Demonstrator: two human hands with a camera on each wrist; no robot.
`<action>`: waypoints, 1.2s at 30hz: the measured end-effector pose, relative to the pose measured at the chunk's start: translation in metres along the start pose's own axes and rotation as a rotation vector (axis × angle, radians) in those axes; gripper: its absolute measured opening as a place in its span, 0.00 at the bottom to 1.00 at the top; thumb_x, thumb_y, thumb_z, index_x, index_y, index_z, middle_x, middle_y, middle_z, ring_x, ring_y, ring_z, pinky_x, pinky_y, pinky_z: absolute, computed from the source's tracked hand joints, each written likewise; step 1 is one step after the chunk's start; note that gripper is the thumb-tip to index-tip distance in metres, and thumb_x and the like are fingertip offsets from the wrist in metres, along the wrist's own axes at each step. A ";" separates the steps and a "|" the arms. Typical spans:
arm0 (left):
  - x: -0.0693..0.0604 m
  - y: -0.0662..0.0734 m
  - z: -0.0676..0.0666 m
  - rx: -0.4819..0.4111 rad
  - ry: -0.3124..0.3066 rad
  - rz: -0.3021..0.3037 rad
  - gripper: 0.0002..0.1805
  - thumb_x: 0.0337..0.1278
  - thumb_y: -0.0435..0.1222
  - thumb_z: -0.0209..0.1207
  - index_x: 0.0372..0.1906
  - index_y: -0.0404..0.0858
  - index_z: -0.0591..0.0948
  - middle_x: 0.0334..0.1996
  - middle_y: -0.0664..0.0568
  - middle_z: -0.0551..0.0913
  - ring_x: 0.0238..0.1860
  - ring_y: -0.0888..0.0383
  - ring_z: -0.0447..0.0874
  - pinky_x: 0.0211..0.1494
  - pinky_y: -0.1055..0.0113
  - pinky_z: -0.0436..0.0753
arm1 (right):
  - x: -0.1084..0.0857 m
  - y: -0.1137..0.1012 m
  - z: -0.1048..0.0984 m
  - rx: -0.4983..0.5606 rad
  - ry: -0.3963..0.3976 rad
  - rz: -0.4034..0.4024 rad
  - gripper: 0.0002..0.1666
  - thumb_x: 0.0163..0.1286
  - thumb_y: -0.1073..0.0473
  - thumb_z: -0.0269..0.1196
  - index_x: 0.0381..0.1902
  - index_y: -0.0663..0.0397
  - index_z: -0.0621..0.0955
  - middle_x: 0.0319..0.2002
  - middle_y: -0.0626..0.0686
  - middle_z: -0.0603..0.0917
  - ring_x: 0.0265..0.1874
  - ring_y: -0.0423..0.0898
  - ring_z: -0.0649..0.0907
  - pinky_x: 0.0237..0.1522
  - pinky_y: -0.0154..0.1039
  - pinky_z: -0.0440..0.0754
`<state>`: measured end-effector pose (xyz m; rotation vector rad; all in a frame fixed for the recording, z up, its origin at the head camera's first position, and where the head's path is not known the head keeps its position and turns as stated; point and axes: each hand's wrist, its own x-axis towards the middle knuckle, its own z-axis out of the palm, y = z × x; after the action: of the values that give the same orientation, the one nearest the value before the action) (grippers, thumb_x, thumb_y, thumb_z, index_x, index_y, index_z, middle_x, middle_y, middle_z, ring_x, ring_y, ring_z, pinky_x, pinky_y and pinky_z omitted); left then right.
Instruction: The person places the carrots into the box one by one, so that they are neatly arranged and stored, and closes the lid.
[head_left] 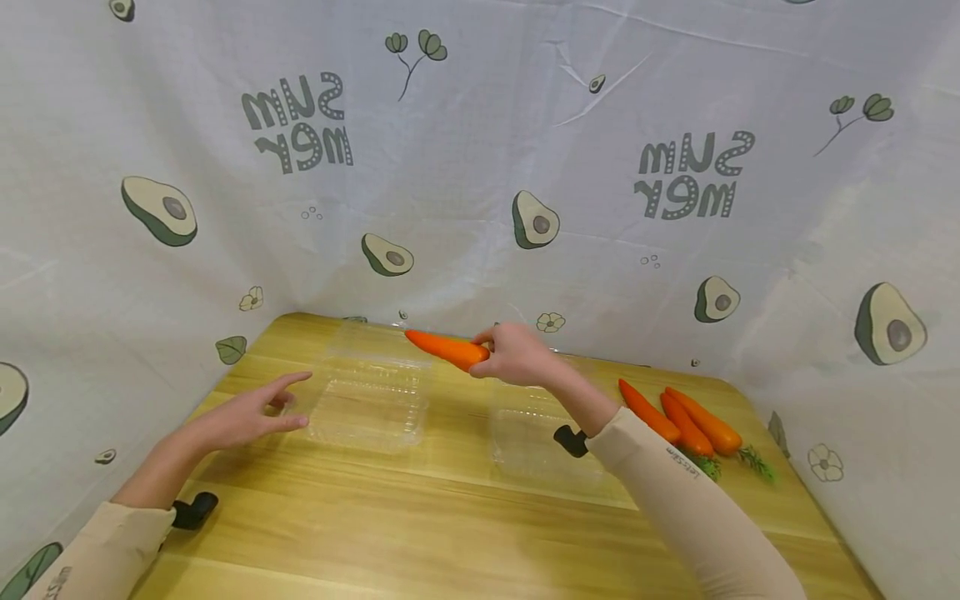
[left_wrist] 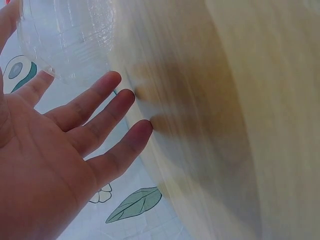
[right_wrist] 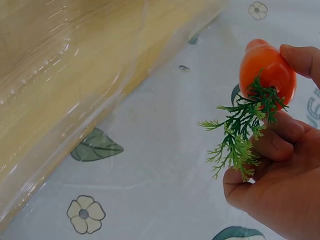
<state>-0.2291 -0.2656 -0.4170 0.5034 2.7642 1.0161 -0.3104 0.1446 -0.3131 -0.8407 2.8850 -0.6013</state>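
Observation:
An orange carrot (head_left: 447, 348) with a green leafy top (right_wrist: 240, 132) is pinched at its thick end by my right hand (head_left: 516, 354). Its tip points left, in the air between two clear plastic containers. The left container (head_left: 367, 412) stands with its lid raised at the back. My left hand (head_left: 251, 412) is beside it, fingers spread and holding nothing; the left wrist view shows the palm (left_wrist: 47, 165) and straight fingers above the table. Partly behind my right forearm is the right container (head_left: 525, 442).
Three more carrots (head_left: 686, 423) with green tops lie at the right of the wooden table (head_left: 420, 533). A white cloth (head_left: 465, 167) printed with avocados and flowers hangs behind and at both sides.

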 end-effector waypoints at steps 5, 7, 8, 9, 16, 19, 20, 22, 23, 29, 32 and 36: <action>0.000 0.000 -0.001 -0.006 -0.001 0.004 0.45 0.68 0.50 0.61 0.79 0.37 0.54 0.62 0.31 0.74 0.63 0.35 0.73 0.57 0.38 0.77 | 0.010 -0.010 0.007 -0.011 -0.020 -0.015 0.26 0.58 0.53 0.70 0.53 0.58 0.86 0.36 0.52 0.85 0.23 0.45 0.77 0.27 0.35 0.73; 0.000 0.000 -0.001 -0.010 -0.002 0.007 0.45 0.68 0.50 0.61 0.79 0.37 0.55 0.62 0.31 0.74 0.63 0.35 0.73 0.57 0.39 0.77 | 0.014 -0.013 0.010 -0.007 -0.031 -0.020 0.25 0.58 0.53 0.70 0.53 0.58 0.86 0.36 0.51 0.85 0.25 0.45 0.78 0.28 0.35 0.73; 0.000 0.000 -0.001 -0.010 -0.002 0.007 0.45 0.68 0.50 0.61 0.79 0.37 0.54 0.62 0.31 0.74 0.63 0.35 0.73 0.57 0.39 0.77 | 0.016 -0.015 0.012 -0.003 -0.036 -0.023 0.25 0.58 0.54 0.70 0.52 0.58 0.86 0.35 0.51 0.85 0.25 0.45 0.78 0.28 0.35 0.73; 0.000 0.000 -0.001 -0.011 -0.002 0.007 0.45 0.68 0.50 0.61 0.79 0.37 0.54 0.62 0.31 0.74 0.63 0.35 0.73 0.57 0.39 0.77 | 0.018 -0.016 0.014 -0.004 -0.041 -0.028 0.25 0.58 0.54 0.70 0.53 0.58 0.86 0.35 0.51 0.85 0.26 0.45 0.78 0.29 0.35 0.74; 0.001 0.000 -0.001 0.006 0.006 -0.002 0.45 0.67 0.51 0.62 0.79 0.37 0.55 0.61 0.31 0.75 0.62 0.35 0.74 0.57 0.38 0.76 | 0.031 -0.028 0.028 -0.074 -0.060 -0.071 0.25 0.57 0.55 0.70 0.53 0.56 0.86 0.32 0.48 0.84 0.26 0.44 0.77 0.31 0.35 0.71; 0.000 0.000 -0.001 0.010 0.005 -0.004 0.45 0.67 0.51 0.62 0.79 0.37 0.55 0.61 0.32 0.76 0.62 0.36 0.74 0.58 0.37 0.76 | 0.036 -0.034 0.034 -0.110 -0.077 -0.094 0.24 0.57 0.55 0.69 0.52 0.55 0.86 0.31 0.47 0.84 0.28 0.44 0.77 0.33 0.35 0.71; 0.000 0.000 0.000 0.011 0.005 -0.006 0.45 0.67 0.51 0.62 0.79 0.37 0.55 0.60 0.32 0.76 0.62 0.36 0.75 0.58 0.38 0.76 | 0.037 -0.036 0.036 -0.123 -0.079 -0.103 0.23 0.57 0.54 0.69 0.52 0.54 0.87 0.31 0.46 0.84 0.28 0.44 0.77 0.33 0.35 0.71; 0.000 0.000 0.000 0.011 0.004 -0.008 0.45 0.67 0.51 0.62 0.79 0.38 0.55 0.60 0.32 0.76 0.62 0.36 0.75 0.58 0.38 0.76 | 0.040 -0.040 0.039 -0.146 -0.082 -0.118 0.23 0.57 0.54 0.69 0.51 0.53 0.87 0.32 0.46 0.85 0.29 0.44 0.78 0.34 0.35 0.72; 0.000 0.000 0.000 0.012 0.005 -0.008 0.45 0.67 0.51 0.62 0.79 0.38 0.55 0.60 0.33 0.76 0.62 0.37 0.75 0.58 0.38 0.76 | 0.042 -0.042 0.040 -0.156 -0.080 -0.124 0.23 0.57 0.54 0.69 0.51 0.53 0.87 0.33 0.46 0.85 0.30 0.44 0.78 0.35 0.36 0.72; 0.001 0.001 -0.001 0.010 0.005 -0.008 0.45 0.67 0.51 0.62 0.79 0.38 0.55 0.61 0.32 0.76 0.62 0.37 0.75 0.58 0.38 0.76 | 0.048 -0.051 0.047 -0.195 -0.091 -0.135 0.23 0.59 0.53 0.69 0.52 0.53 0.87 0.37 0.45 0.87 0.34 0.43 0.79 0.39 0.36 0.74; 0.001 0.000 0.000 0.009 0.001 -0.007 0.45 0.67 0.51 0.62 0.79 0.38 0.55 0.61 0.32 0.76 0.63 0.36 0.74 0.58 0.38 0.76 | 0.050 -0.056 0.050 -0.198 -0.108 -0.137 0.22 0.60 0.52 0.69 0.52 0.52 0.87 0.38 0.45 0.87 0.34 0.43 0.80 0.41 0.37 0.75; 0.001 0.001 -0.001 0.006 -0.003 -0.011 0.45 0.67 0.51 0.62 0.79 0.38 0.55 0.62 0.31 0.75 0.63 0.36 0.74 0.58 0.38 0.76 | 0.052 -0.061 0.053 -0.223 -0.116 -0.148 0.22 0.61 0.51 0.68 0.53 0.51 0.87 0.39 0.44 0.87 0.35 0.42 0.80 0.46 0.41 0.74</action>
<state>-0.2297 -0.2653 -0.4162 0.4901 2.7652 1.0038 -0.3146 0.0509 -0.3361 -1.0866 2.8369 -0.2330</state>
